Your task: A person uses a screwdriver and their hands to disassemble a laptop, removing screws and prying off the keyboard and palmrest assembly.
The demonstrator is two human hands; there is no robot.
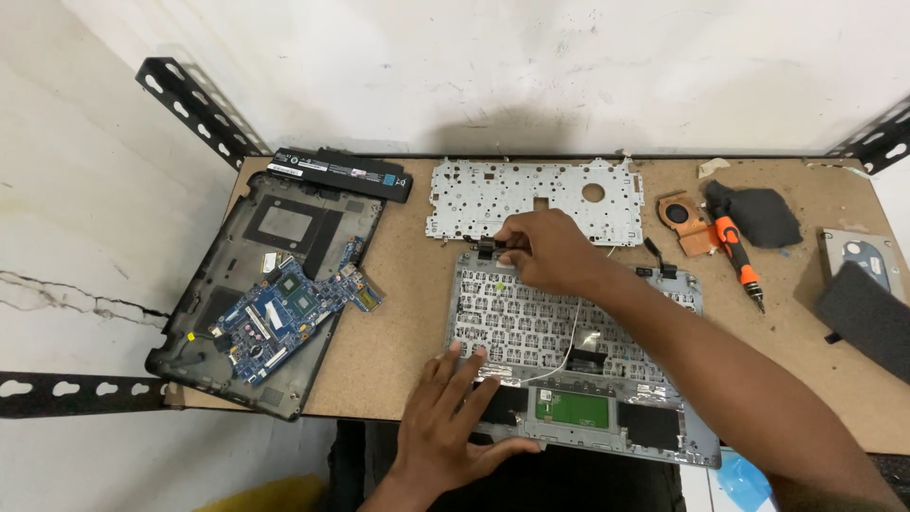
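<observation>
A grey laptop palmrest (pixel 578 365) lies upside down at the table's front, its keyboard underside and a green touchpad board showing. My left hand (pixel 445 417) rests flat on its lower left corner, fingers spread. My right hand (pixel 550 251) reaches across to the upper left edge of the palmrest and pinches a small black part (pixel 490 248) there. A white cable (pixel 567 351) trails over the keyboard back. Just behind the palmrest lies a perforated silver metal plate (pixel 531 194).
A dark laptop bottom case (pixel 251 284) with a blue circuit board (pixel 294 313) on it lies at left, a black battery (pixel 343 173) behind it. At right are a copper heatsink with fan (pixel 684 220), an orange-handled screwdriver (pixel 737 258), a dark cloth (pixel 763 216) and a hard drive (pixel 863 258).
</observation>
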